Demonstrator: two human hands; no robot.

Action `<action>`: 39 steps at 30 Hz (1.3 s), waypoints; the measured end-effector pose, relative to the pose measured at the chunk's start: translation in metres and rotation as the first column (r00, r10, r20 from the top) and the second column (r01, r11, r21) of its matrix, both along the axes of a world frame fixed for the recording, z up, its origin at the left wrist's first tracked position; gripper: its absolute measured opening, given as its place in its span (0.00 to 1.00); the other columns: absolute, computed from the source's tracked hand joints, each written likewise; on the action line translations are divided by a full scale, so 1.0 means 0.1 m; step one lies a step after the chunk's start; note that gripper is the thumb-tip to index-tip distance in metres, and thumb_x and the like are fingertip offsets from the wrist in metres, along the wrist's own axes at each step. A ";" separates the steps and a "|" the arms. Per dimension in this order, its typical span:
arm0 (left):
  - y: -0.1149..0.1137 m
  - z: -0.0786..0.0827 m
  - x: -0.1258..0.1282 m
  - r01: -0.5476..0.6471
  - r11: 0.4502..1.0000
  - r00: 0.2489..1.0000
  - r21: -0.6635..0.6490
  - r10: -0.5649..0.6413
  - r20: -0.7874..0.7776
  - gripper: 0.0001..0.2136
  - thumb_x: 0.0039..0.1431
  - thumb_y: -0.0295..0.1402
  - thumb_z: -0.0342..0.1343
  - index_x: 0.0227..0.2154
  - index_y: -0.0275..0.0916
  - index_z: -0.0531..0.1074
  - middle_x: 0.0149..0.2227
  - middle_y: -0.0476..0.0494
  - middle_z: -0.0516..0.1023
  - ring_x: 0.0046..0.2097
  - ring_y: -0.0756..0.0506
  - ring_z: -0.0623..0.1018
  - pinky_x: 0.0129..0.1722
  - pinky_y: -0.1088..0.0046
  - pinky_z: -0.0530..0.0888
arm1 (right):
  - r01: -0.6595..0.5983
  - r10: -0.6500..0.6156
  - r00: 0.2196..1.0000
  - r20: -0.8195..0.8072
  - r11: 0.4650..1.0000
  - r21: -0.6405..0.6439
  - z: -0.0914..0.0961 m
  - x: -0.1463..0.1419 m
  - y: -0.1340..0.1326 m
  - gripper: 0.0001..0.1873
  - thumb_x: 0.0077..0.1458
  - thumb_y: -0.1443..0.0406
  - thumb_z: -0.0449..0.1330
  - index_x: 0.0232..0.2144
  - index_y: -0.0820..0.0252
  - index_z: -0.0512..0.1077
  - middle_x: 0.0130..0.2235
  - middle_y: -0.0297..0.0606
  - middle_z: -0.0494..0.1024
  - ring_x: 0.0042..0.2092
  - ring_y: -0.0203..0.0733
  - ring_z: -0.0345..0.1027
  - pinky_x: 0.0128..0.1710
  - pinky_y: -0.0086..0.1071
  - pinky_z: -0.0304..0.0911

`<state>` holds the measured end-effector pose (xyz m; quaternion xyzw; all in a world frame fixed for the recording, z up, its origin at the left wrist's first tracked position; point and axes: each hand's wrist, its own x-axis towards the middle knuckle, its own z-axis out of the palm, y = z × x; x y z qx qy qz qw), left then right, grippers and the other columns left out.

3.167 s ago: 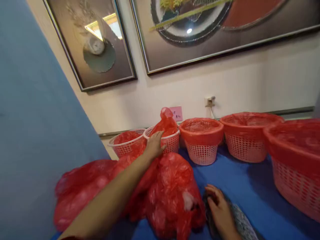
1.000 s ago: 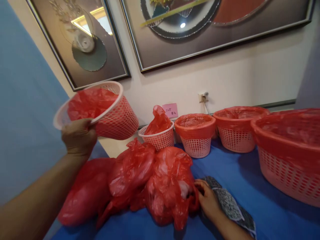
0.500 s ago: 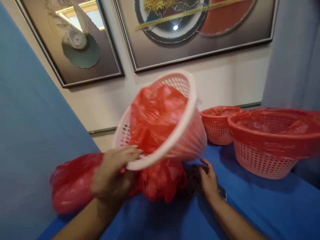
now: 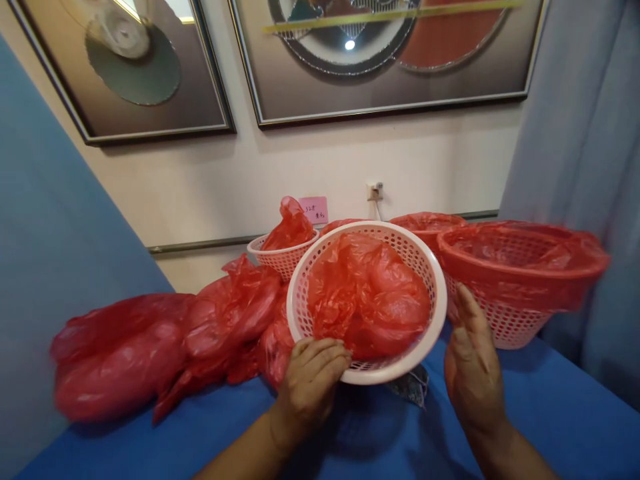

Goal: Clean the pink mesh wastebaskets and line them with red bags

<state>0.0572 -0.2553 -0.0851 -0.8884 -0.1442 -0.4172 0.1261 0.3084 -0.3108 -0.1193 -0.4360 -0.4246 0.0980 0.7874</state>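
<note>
Brought from the far left of the bench, where lifted by the rim a second ago, then swung across high and steeply tilted half a second ago. Now held low and central, just above the blue cloth: white mesh basket, mouth tipped toward the camera. Crumpled red bag lying loose inside, bunched in the bowl and not drawn over the rim.

Left hand under the near edge, grip closed on the basket's rim, fingers curled over the lip. Right hand lifted off the patterned cloth it was touching a second ago, now raised, flat and wide open, palm turned toward the basket's right side. Just beside the rim; contact there not clear from this view.

Judged from this: basket carried by one hand only, with the second hand close enough to share the hold, and the bag inside within reach of both.

Behind and left, a heap of red bags spread on the bench. A small basket with a bag poking up near the wall, below a pink note. To the right, a larger basket, its red bag folded over the rim, blurred.
</note>
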 end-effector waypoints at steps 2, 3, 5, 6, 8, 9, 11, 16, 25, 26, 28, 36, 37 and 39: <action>-0.10 0.10 0.00 0.048 0.994 0.998 -0.101 -0.053 -0.045 0.15 0.65 0.22 0.52 0.50 0.45 0.72 0.43 0.44 0.87 0.47 0.41 0.84 0.47 0.59 0.76 | -0.072 0.072 0.997 -0.005 0.997 -0.009 0.13 -0.07 -0.02 0.41 0.62 0.53 0.61 0.72 0.48 0.51 0.75 0.43 0.52 0.74 0.57 0.48 0.70 0.61 0.50; -0.14 0.15 -0.01 0.068 0.984 0.995 -0.165 -0.080 -0.067 0.15 0.65 0.23 0.53 0.51 0.45 0.71 0.44 0.44 0.86 0.47 0.41 0.84 0.48 0.60 0.76 | -0.091 0.091 0.996 -0.014 0.996 -0.007 0.18 -0.10 -0.01 0.43 0.61 0.54 0.63 0.72 0.47 0.51 0.75 0.42 0.51 0.74 0.58 0.47 0.71 0.61 0.48; -0.23 0.24 -0.05 0.109 0.952 0.986 -0.284 -0.139 -0.086 0.15 0.65 0.27 0.57 0.53 0.46 0.71 0.46 0.44 0.85 0.49 0.42 0.83 0.51 0.61 0.78 | -0.090 0.090 0.996 -0.001 0.996 -0.003 0.23 -0.14 0.02 0.41 0.61 0.56 0.63 0.71 0.47 0.53 0.74 0.41 0.53 0.73 0.57 0.49 0.71 0.62 0.48; -0.25 0.28 -0.08 0.121 0.935 0.985 -0.332 -0.156 -0.079 0.17 0.65 0.30 0.59 0.55 0.47 0.70 0.48 0.43 0.85 0.51 0.42 0.83 0.52 0.62 0.78 | -0.083 0.082 0.997 0.011 0.997 0.005 0.23 -0.16 0.04 0.38 0.62 0.56 0.62 0.70 0.47 0.56 0.73 0.42 0.56 0.73 0.57 0.51 0.71 0.61 0.48; -0.25 0.36 -0.13 0.107 0.916 0.991 -0.386 -0.132 -0.037 0.19 0.66 0.34 0.59 0.59 0.48 0.68 0.53 0.41 0.82 0.55 0.42 0.81 0.56 0.62 0.78 | -0.056 0.055 0.998 0.041 0.998 0.028 0.21 -0.18 0.07 0.33 0.64 0.57 0.60 0.68 0.49 0.59 0.70 0.43 0.61 0.70 0.57 0.56 0.70 0.61 0.49; -0.22 0.40 -0.14 0.079 0.918 0.996 -0.389 -0.092 -0.015 0.20 0.67 0.36 0.59 0.60 0.49 0.68 0.57 0.40 0.80 0.58 0.41 0.79 0.58 0.60 0.78 | -0.038 0.035 0.997 0.062 0.998 0.042 0.19 -0.19 0.09 0.31 0.64 0.57 0.59 0.68 0.50 0.61 0.69 0.44 0.63 0.69 0.57 0.58 0.70 0.62 0.50; -0.10 0.49 -0.14 -0.026 0.920 1.000 -0.392 0.023 -0.012 0.25 0.65 0.40 0.62 0.64 0.50 0.66 0.66 0.35 0.71 0.65 0.36 0.73 0.62 0.51 0.74 | -0.002 -0.006 0.993 0.119 0.998 0.070 0.17 -0.21 0.11 0.30 0.65 0.58 0.58 0.67 0.50 0.61 0.68 0.45 0.63 0.69 0.57 0.57 0.70 0.62 0.49; 0.30 0.66 0.17 -0.265 0.815 0.964 -0.516 0.221 -0.148 0.51 0.43 0.50 0.76 0.70 0.50 0.59 0.77 0.32 0.41 0.75 0.21 0.46 0.67 0.33 0.60 | 0.042 -0.064 0.978 0.199 0.993 0.114 0.14 -0.27 0.17 0.30 0.65 0.59 0.56 0.67 0.51 0.60 0.68 0.45 0.63 0.70 0.58 0.54 0.70 0.63 0.46; 0.47 0.52 0.66 0.001 0.568 0.999 -0.823 0.030 0.021 0.20 0.49 0.24 0.66 0.46 0.40 0.79 0.44 0.43 0.85 0.46 0.38 0.83 0.48 0.61 0.81 | 0.078 -0.101 0.953 0.285 0.993 0.092 0.12 -0.27 0.17 0.28 0.66 0.59 0.54 0.66 0.54 0.61 0.66 0.47 0.64 0.68 0.58 0.57 0.68 0.62 0.49; 0.48 0.51 0.66 0.010 0.560 0.996 -0.828 0.066 0.057 0.22 0.51 0.22 0.64 0.50 0.39 0.76 0.46 0.42 0.84 0.45 0.39 0.84 0.47 0.62 0.82 | 0.075 -0.101 0.952 0.290 0.992 0.098 0.12 -0.25 0.16 0.28 0.66 0.59 0.54 0.67 0.54 0.61 0.66 0.47 0.64 0.68 0.58 0.57 0.68 0.63 0.49; 0.52 0.51 0.65 0.033 0.542 0.981 -0.839 0.142 0.130 0.30 0.53 0.19 0.59 0.60 0.39 0.68 0.54 0.38 0.81 0.48 0.41 0.83 0.47 0.64 0.82 | 0.064 -0.091 0.951 0.294 0.993 0.098 0.12 -0.23 0.13 0.28 0.66 0.59 0.55 0.67 0.54 0.61 0.66 0.47 0.64 0.68 0.59 0.57 0.68 0.64 0.49; 0.23 0.48 0.48 0.043 0.694 0.991 -0.719 -0.121 -0.057 0.24 0.50 0.14 0.52 0.46 0.41 0.82 0.68 0.42 0.70 0.67 0.39 0.72 0.66 0.61 0.69 | 0.047 -0.065 0.958 0.281 0.997 0.068 0.11 -0.24 0.11 0.30 0.65 0.57 0.56 0.67 0.56 0.62 0.65 0.50 0.66 0.67 0.62 0.59 0.66 0.68 0.50; 0.14 0.50 0.45 0.012 0.711 0.972 -0.703 -0.173 -0.158 0.21 0.52 0.15 0.53 0.44 0.39 0.82 0.67 0.40 0.71 0.66 0.39 0.74 0.65 0.63 0.70 | 0.047 -0.063 0.960 0.272 0.997 0.067 0.10 -0.24 0.11 0.30 0.65 0.57 0.56 0.67 0.57 0.61 0.65 0.50 0.66 0.67 0.62 0.60 0.66 0.68 0.51; 0.01 0.56 0.37 -0.054 0.747 0.906 -0.663 -0.243 -0.348 0.15 0.56 0.20 0.55 0.44 0.34 0.81 0.65 0.33 0.73 0.65 0.37 0.75 0.64 0.63 0.71 | 0.063 -0.081 0.954 0.288 0.996 0.070 0.10 -0.25 0.10 0.30 0.65 0.57 0.56 0.67 0.58 0.61 0.65 0.51 0.65 0.67 0.63 0.60 0.66 0.68 0.52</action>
